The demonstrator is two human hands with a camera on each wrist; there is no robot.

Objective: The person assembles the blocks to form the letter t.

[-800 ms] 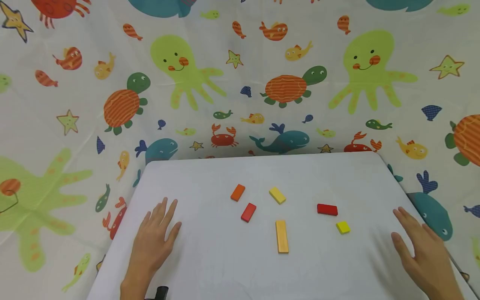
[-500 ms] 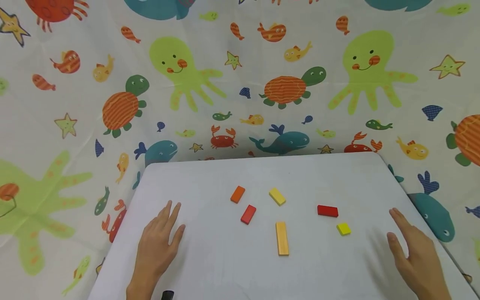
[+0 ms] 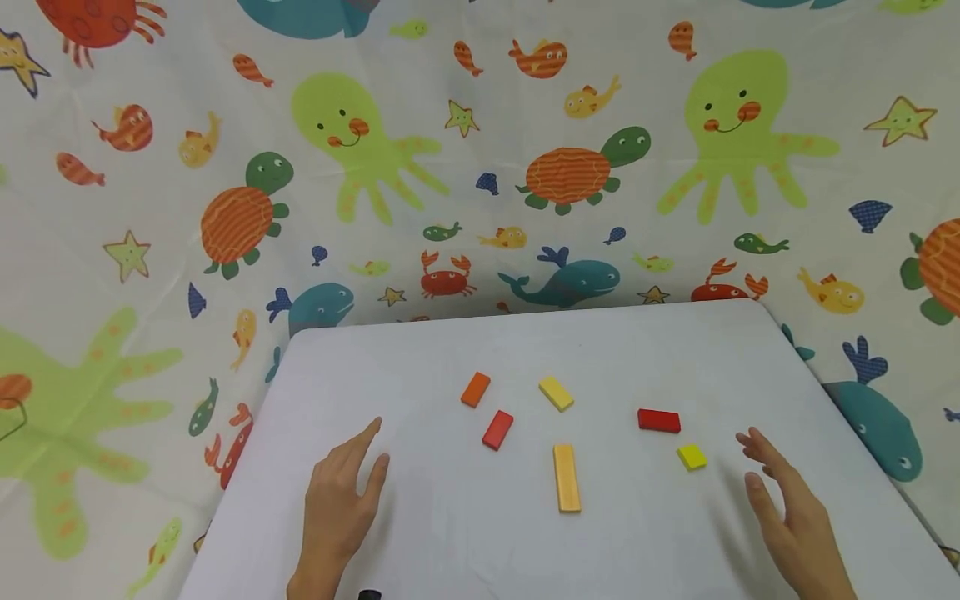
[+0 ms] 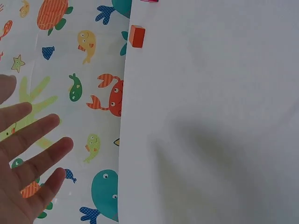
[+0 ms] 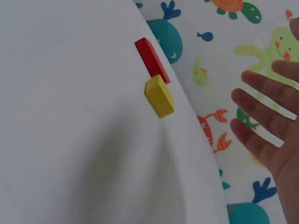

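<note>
Above the left part of the white table (image 3: pixel 465 550), my left hand (image 3: pixel 341 500) hovers with extended fingers and holds nothing. On the right, my right hand (image 3: pixel 798 521) hangs over the table, also bare, its fingers spread in the right wrist view. Nearest to it lie a small yellow block (image 3: pixel 692 457) and a dark red block (image 3: pixel 659 420). Around the table's middle are an orange block (image 3: pixel 476 389), a red block (image 3: pixel 498 430), a pale yellow block (image 3: pixel 557 393) and a long light-wood-coloured block (image 3: pixel 567 478). Neither hand touches a block.
A white cloth (image 3: pixel 420 92) printed with sea animals hangs behind the table and down both sides. A black object (image 3: pixel 369 595) shows at the bottom edge beside my left wrist. Both hands cast soft shadows on the tabletop.
Both hands have moved inward over the table, the left one to the right and the right one to the left. The blocks lie as before; the head view has shifted slightly.
</note>
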